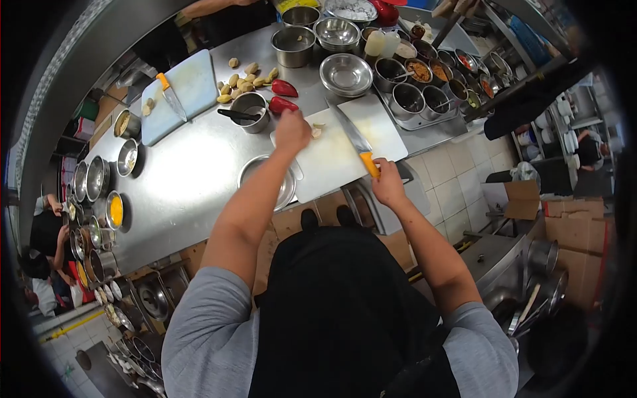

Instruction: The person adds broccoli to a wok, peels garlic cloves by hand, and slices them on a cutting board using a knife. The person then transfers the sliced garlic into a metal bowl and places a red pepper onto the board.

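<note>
My left hand (292,132) reaches over the left edge of a white cutting board (332,166), its fingers closed on the near end of a red pepper piece (281,104). A second red pepper piece (284,88) lies just beyond it. My right hand (389,182) grips the orange handle of a kitchen knife (352,131), whose blade rests over the board, pointing away from me. Small pale scraps (317,129) sit on the board beside my left hand. A steel pot (251,123) with a black-handled tool in it stands left of that hand.
A steel bowl (249,174) is partly under my left forearm. Potatoes (246,85) lie behind the pot. Another cutting board (159,119) with an orange-handled knife (174,103) is at far left. Steel pots of ingredients (407,99) crowd the right. Other people work at left and behind.
</note>
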A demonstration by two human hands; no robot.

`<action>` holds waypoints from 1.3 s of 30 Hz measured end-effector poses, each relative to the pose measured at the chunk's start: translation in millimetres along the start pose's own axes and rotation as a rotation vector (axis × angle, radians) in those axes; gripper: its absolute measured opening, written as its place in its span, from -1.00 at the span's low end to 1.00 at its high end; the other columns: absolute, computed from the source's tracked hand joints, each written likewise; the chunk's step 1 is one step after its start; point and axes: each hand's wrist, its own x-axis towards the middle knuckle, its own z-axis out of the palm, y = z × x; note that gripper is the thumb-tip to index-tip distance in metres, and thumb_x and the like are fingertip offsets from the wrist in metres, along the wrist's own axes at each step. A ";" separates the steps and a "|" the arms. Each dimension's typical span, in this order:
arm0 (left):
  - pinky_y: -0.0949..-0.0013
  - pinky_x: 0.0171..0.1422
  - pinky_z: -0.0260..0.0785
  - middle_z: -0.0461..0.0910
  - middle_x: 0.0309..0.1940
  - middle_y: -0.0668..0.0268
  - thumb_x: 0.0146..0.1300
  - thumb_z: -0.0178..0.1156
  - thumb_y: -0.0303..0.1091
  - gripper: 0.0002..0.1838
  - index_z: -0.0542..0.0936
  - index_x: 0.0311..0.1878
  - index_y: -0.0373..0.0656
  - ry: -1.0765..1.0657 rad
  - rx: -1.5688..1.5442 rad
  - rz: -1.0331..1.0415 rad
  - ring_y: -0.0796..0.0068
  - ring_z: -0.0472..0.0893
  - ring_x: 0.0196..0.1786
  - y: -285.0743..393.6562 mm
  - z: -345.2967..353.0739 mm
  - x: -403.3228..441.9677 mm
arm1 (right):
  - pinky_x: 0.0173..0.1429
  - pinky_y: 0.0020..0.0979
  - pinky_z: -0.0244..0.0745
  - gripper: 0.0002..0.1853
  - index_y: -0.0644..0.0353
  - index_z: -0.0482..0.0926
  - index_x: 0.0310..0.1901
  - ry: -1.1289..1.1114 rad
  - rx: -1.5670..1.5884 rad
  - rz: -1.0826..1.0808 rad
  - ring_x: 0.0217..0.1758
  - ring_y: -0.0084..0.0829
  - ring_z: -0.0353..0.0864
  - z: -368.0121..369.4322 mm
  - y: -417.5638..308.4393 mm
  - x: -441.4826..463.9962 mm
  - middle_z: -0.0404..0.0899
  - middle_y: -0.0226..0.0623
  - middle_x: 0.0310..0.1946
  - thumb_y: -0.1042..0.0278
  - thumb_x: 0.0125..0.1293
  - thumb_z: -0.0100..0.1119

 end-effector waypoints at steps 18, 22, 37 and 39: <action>-0.01 0.11 0.55 0.56 0.02 0.07 0.41 0.09 -0.36 -0.83 0.62 -0.10 -0.18 0.015 0.119 -0.331 -0.02 0.64 0.07 -2.9 -2.9 18.5 | 0.14 0.07 0.56 -0.55 0.16 0.42 -0.35 -1.534 2.408 0.102 -0.12 -0.10 0.52 -152.6 -194.5 -57.2 0.42 -0.21 -0.34 -0.05 0.59 -0.08; -0.03 0.10 0.44 0.56 -0.06 0.02 0.51 0.08 -0.27 -0.76 0.58 -0.06 -0.28 0.299 0.130 -0.140 -0.08 0.58 -0.03 40.2 -38.8 -7.8 | -0.20 -0.38 0.57 -0.45 0.14 0.37 -0.40 -1.947 2.562 0.021 -0.41 -0.38 0.47 -210.9 -266.9 -96.0 0.35 -0.34 -0.48 -0.19 0.59 -0.12; 0.38 0.06 0.42 0.60 -0.22 0.31 0.46 0.15 -0.39 -0.85 0.55 -0.04 -0.27 0.824 -0.736 -1.171 0.49 0.55 -0.15 182.1 -133.5 -398.4 | -0.48 -0.49 0.16 -0.40 0.15 0.33 -0.45 -2.692 1.790 -0.005 -0.57 -0.53 0.25 -189.6 -327.6 -218.0 0.31 -0.41 -0.55 -0.26 0.55 -0.09; 0.40 0.05 0.41 0.59 -0.22 0.33 0.47 0.14 -0.39 -0.85 0.55 -0.03 -0.26 0.858 -0.730 -1.186 0.52 0.54 -0.14 186.9 -156.4 -417.3 | -0.56 -0.52 0.11 -0.38 0.17 0.34 -0.48 -2.728 1.645 -0.043 -0.62 -0.55 0.25 -180.8 -343.1 -246.6 0.32 -0.42 -0.59 -0.27 0.53 0.00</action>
